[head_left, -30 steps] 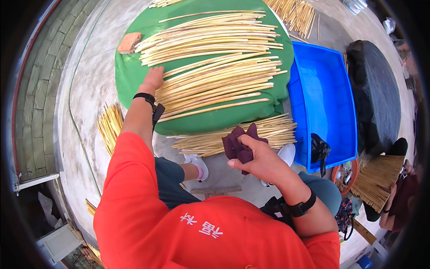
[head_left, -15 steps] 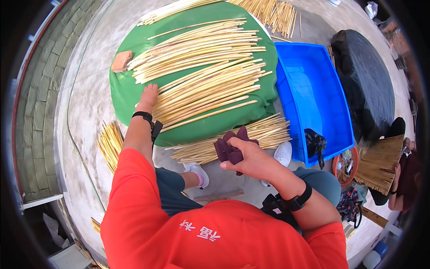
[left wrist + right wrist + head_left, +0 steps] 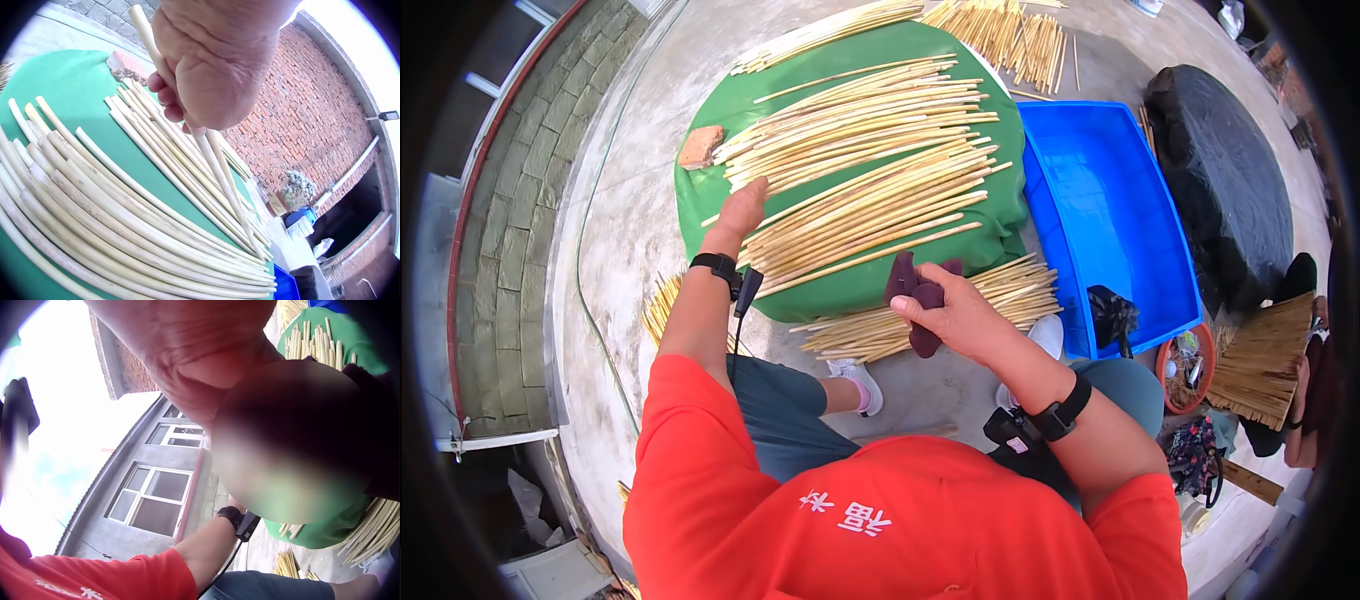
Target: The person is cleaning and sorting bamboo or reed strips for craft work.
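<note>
My left hand (image 3: 742, 208) is over the left side of the green-covered table (image 3: 800, 290), its fingers curled round a pale reed stalk (image 3: 215, 172). One end of the stalk sticks out behind the hand, and the other slants down toward the far ends of the stalks in the left wrist view. A near group of stalks (image 3: 870, 215) and a farther group (image 3: 860, 115) lie side by side on the green cloth. In front of my body, my right hand (image 3: 960, 318) grips a crumpled dark maroon cloth (image 3: 926, 340).
A brick (image 3: 701, 147) sits at the table's left edge. Right of the table stands a blue tub (image 3: 1115, 180) with a black plastic bag (image 3: 1112, 318) on its rim. More stalks (image 3: 1000, 300) lie below the table's near edge. Another person's arm (image 3: 1303, 400) holds a woven mat (image 3: 1260, 360).
My left hand has risen from the near group's left ends toward the brick, with a stalk in its fingers. The right hand still holds the maroon cloth. The head view has shifted.
</note>
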The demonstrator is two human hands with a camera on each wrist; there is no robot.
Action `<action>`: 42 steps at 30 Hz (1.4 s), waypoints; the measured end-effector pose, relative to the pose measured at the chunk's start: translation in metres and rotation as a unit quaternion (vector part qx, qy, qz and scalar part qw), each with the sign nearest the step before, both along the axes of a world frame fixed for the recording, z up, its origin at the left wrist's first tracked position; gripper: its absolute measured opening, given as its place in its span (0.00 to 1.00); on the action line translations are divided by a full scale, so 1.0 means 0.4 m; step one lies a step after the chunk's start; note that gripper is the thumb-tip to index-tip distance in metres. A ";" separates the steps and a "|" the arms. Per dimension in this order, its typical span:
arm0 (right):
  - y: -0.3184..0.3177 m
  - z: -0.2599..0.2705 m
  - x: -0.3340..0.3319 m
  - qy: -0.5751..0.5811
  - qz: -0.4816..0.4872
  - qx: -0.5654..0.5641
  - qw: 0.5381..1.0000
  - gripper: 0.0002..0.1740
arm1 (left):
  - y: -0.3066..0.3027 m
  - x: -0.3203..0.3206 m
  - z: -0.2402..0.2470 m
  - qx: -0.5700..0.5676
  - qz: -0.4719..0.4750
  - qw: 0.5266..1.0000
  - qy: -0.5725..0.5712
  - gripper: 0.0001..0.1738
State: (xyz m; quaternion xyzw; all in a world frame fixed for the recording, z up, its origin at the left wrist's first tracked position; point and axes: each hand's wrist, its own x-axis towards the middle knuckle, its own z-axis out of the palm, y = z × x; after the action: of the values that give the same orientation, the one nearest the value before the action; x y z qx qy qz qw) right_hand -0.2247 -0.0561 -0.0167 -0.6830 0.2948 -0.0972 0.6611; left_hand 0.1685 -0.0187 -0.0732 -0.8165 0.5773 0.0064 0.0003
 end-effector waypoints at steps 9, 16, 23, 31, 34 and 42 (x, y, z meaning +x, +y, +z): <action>0.011 -0.009 0.021 -0.082 -0.062 0.231 0.968 0.29 | 0.099 -0.319 0.208 -0.058 0.069 0.948 0.305 0.15; 0.033 0.013 0.009 -0.298 -0.200 0.305 0.882 0.13 | 0.158 -0.733 0.208 -0.078 0.000 0.823 0.563 0.15; -0.110 0.120 -0.090 -0.386 -0.310 0.329 0.804 0.10 | 0.293 -0.692 0.285 0.078 0.060 0.668 0.738 0.17; -0.348 0.185 -0.302 -0.489 -0.564 0.247 0.618 0.12 | 0.579 -0.420 0.337 0.074 0.157 0.709 0.684 0.13; -0.352 0.181 -0.314 -0.494 -0.512 0.252 0.656 0.12 | 0.560 -0.347 0.384 -0.066 0.220 0.771 0.594 0.12; -0.102 0.173 -0.166 -0.136 -0.125 0.134 0.974 0.12 | 0.222 -0.226 0.167 0.003 0.042 0.987 0.152 0.15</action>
State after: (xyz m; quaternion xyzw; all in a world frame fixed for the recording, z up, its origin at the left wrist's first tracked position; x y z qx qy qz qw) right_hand -0.2909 -0.0970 0.0526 -0.5265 0.2955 -0.2305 0.7631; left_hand 0.0780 0.0703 -0.0065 -0.8293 0.5362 0.1323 -0.0852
